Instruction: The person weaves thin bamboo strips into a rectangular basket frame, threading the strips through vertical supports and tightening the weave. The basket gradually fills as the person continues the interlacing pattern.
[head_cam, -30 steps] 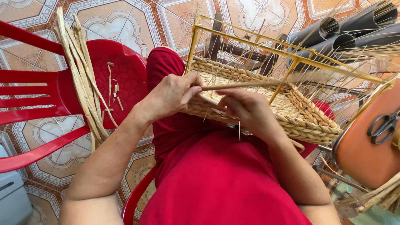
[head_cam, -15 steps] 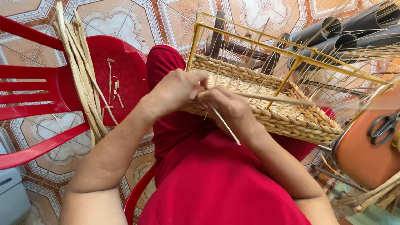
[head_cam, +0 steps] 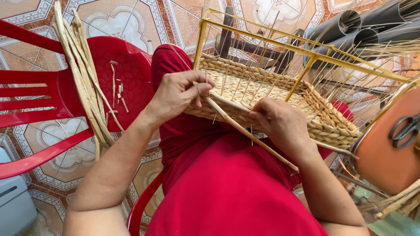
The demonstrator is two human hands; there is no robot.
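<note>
Seen from above, a person in red clothing [head_cam: 232, 188] sits over a patterned tile floor [head_cam: 144, 19], with a half-woven straw basket [head_cam: 271, 94] resting on the lap. The basket is rectangular, woven of pale braided fibre around a yellow metal frame [head_cam: 306, 72] whose bars rise above the woven wall, with thin loose stalks sticking up all around. To the left stands a red plastic chair [head_cam: 52, 96], and a bundle of long dry straw strands [head_cam: 83, 83] lies across its seat beside a few short cut scraps. At the far right edge an orange stool [head_cam: 385, 161] carries a pair of scissors [head_cam: 404, 130], and dark pipes [head_cam: 367, 26] lie at the top right. The left hand [head_cam: 181, 94] rests on the basket's near rim, its fingers curled and pinching the upper end of a long straw strand [head_cam: 249, 133]. The strand runs diagonally down toward the lap, passing under the right hand [head_cam: 282, 122], which is closed loosely against the same near rim, fingers bent onto the weave.
</note>
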